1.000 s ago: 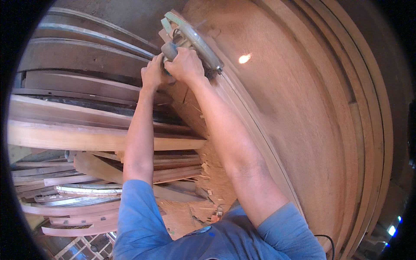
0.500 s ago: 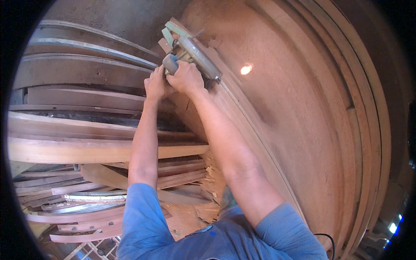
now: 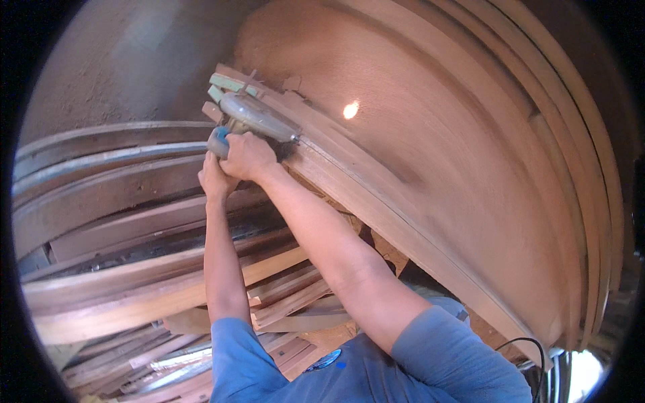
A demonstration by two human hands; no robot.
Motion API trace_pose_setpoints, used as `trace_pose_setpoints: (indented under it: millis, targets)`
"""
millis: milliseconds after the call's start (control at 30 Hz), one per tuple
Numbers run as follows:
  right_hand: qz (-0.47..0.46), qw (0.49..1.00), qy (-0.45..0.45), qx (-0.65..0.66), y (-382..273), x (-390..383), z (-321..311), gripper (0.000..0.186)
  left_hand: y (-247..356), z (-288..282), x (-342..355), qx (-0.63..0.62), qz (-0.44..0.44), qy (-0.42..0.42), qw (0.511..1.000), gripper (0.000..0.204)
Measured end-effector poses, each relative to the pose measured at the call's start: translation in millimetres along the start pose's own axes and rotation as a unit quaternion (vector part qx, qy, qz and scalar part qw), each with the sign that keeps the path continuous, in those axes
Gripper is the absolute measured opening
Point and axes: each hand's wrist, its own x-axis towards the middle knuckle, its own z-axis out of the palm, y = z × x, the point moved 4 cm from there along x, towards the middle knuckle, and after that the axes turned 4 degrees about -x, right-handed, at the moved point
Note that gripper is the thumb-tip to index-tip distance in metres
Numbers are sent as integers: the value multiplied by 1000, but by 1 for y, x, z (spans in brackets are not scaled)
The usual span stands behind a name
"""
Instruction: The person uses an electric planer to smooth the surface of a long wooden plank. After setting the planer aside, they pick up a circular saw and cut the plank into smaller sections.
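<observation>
A circular saw (image 3: pixel 259 117) with a silver-grey blade guard lies on a long reddish-brown board (image 3: pixel 376 201) at the upper left. Behind the saw, a thin dark line runs along the board toward my right side. My right hand (image 3: pixel 250 158) is wrapped round the saw's grey-and-blue handle (image 3: pixel 218 142). Just to the left and below it, my left hand (image 3: pixel 216 178) is closed on the handle area too; its fingers are partly hidden. Pale green pieces (image 3: pixel 228 83) show at the saw's front, near the board's far end.
On the left lie several stacked planks (image 3: pixel 134 275) and offcuts. A wide, dusty wooden surface (image 3: pixel 430 121) spreads to the right, with curved-looking long boards (image 3: pixel 571 134) along its far right. A black cord (image 3: pixel 531 340) loops at the lower right.
My view has turned, so the saw and both hands appear farther left and lower. Against the wooden surface, the saw has slid a little farther away along the board. Both hands keep their grip.
</observation>
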Motion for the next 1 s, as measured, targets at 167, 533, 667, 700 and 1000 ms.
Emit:
trace_pose_setpoints:
  millis: [167,533,667,700,1000]
  targets:
    - [-6,1000,23,18,30,18,11,35,5,21,22,-18,-11,-25,999,70]
    - [7,999,31,35,50,34,30,34,-12,39,35,-26,-35,-37,998,71]
    - [8,999,20,42,54,36,36,33,-29,47,39,-27,-12,-23,999,68]
    - [10,999,16,45,55,37,38,33,-33,50,40,-27,-16,-26,999,67]
    - [-4,998,31,56,58,42,55,30,-114,78,60,-231,-118,-35,965,69]
